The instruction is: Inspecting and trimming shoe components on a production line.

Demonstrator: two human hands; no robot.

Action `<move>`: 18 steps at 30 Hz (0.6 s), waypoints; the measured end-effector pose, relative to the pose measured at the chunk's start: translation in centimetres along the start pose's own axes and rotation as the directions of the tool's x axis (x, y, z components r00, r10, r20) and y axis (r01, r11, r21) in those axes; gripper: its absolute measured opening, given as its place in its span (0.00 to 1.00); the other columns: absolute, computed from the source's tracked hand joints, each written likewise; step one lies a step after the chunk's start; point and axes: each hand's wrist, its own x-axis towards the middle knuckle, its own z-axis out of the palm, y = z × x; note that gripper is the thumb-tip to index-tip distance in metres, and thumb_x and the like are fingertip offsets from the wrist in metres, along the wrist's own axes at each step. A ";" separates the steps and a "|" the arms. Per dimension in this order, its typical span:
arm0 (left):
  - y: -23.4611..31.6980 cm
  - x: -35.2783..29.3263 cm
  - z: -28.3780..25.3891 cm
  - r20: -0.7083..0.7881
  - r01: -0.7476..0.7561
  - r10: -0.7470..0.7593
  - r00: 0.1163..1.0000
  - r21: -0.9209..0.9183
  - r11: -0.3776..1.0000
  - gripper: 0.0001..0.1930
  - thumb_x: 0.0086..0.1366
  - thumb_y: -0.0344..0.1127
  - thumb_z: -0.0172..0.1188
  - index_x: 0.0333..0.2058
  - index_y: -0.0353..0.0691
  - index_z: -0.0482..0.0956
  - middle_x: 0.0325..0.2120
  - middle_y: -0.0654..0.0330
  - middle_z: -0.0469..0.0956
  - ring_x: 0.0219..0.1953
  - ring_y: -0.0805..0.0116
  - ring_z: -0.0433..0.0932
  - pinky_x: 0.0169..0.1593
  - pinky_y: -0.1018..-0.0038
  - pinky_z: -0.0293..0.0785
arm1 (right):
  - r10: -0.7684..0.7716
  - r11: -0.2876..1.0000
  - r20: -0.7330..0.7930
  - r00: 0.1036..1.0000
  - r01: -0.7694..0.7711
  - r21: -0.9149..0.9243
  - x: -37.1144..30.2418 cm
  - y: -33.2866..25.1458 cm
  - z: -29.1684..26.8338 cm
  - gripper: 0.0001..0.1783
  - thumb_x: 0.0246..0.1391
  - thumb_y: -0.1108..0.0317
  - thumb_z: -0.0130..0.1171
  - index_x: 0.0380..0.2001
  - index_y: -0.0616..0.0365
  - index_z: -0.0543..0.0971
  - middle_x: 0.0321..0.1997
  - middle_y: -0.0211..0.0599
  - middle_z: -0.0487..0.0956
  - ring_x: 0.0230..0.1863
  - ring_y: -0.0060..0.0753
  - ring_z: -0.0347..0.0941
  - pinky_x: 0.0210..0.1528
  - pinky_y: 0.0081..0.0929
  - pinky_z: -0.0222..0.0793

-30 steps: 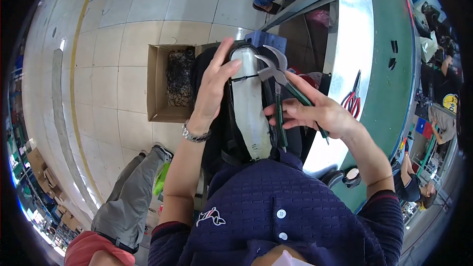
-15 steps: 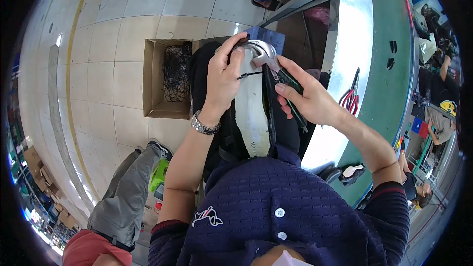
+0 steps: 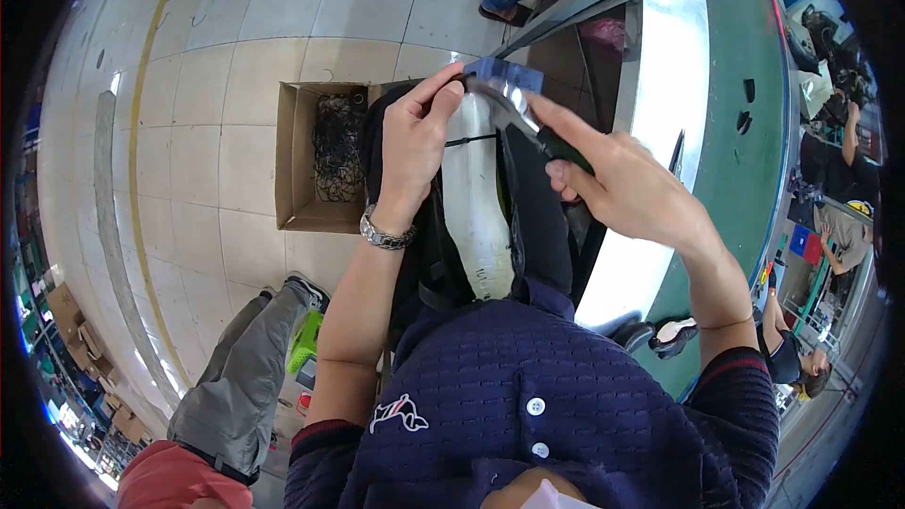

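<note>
On my lap lies a long shoe form, its white underside [image 3: 474, 217] facing up, with black upper material around its edges. A thin black cord [image 3: 468, 140] crosses it near the far end. My left hand [image 3: 415, 146] grips the black-edged far end, thumb and fingers pinched around the rim. My right hand [image 3: 632, 179] is wrapped around the dark handles of metal-headed lasting pincers [image 3: 564, 148]. The pincers' head is blurred and lies against the far right rim of the form; whether the jaws grip the material cannot be made out.
Left of my legs stands an open cardboard box [image 3: 283, 160] holding tangled black cords. A shiny metal shelf [image 3: 613, 273] and a green bench [image 3: 731, 151] run along the right, with dark shoes [image 3: 671, 335] at the near end. One person in grey trousers [image 3: 231, 368] is at lower left.
My right hand has shifted right and turned, its grip now covering most of the pincers' handles. The pincers' head has swung and blurred. My left hand stays at the form's far end.
</note>
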 end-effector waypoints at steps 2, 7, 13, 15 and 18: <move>-0.2 -0.2 -0.5 0.046 -0.074 0.069 0.997 0.127 0.989 0.16 0.66 0.35 0.56 0.50 0.35 0.77 0.23 0.74 0.68 0.24 0.86 0.58 0.28 0.85 0.56 | -0.227 0.973 -0.284 0.932 0.204 -0.108 -0.1 -0.5 0.6 0.32 0.58 0.73 0.52 0.66 0.47 0.58 0.23 0.41 0.76 0.26 0.31 0.77 0.32 0.31 0.73; -1.1 0.5 -0.6 0.092 -0.170 0.154 0.984 0.201 0.965 0.17 0.67 0.37 0.55 0.52 0.38 0.76 0.21 0.74 0.64 0.21 0.85 0.57 0.24 0.82 0.55 | -0.263 0.899 -0.349 0.900 0.097 -0.427 3.5 2.0 4.4 0.33 0.58 0.68 0.51 0.66 0.46 0.55 0.22 0.53 0.77 0.25 0.56 0.76 0.27 0.45 0.74; -0.5 0.0 -0.9 0.108 -0.112 0.088 0.990 0.238 0.965 0.17 0.68 0.37 0.52 0.53 0.39 0.74 0.22 0.72 0.65 0.23 0.83 0.58 0.27 0.82 0.58 | -0.334 0.892 -0.358 0.872 0.169 -0.420 2.3 0.0 2.3 0.35 0.57 0.71 0.53 0.66 0.45 0.55 0.39 0.57 0.79 0.32 0.55 0.78 0.33 0.43 0.75; -0.8 0.3 -0.8 0.148 -0.220 0.186 0.971 0.269 0.938 0.17 0.68 0.36 0.52 0.53 0.39 0.74 0.22 0.71 0.66 0.23 0.83 0.59 0.27 0.83 0.59 | -0.495 0.866 -0.613 0.616 0.412 -0.285 3.1 1.3 4.1 0.38 0.57 0.69 0.53 0.68 0.46 0.51 0.21 0.51 0.77 0.22 0.49 0.77 0.25 0.42 0.74; -2.1 0.8 -1.6 0.127 -0.257 0.232 0.964 0.243 0.935 0.17 0.68 0.37 0.52 0.53 0.39 0.74 0.23 0.71 0.67 0.23 0.83 0.59 0.27 0.83 0.58 | -0.188 0.893 -0.265 0.946 0.052 -0.447 3.4 1.8 4.8 0.36 0.57 0.71 0.53 0.67 0.44 0.54 0.28 0.52 0.79 0.26 0.55 0.77 0.29 0.43 0.73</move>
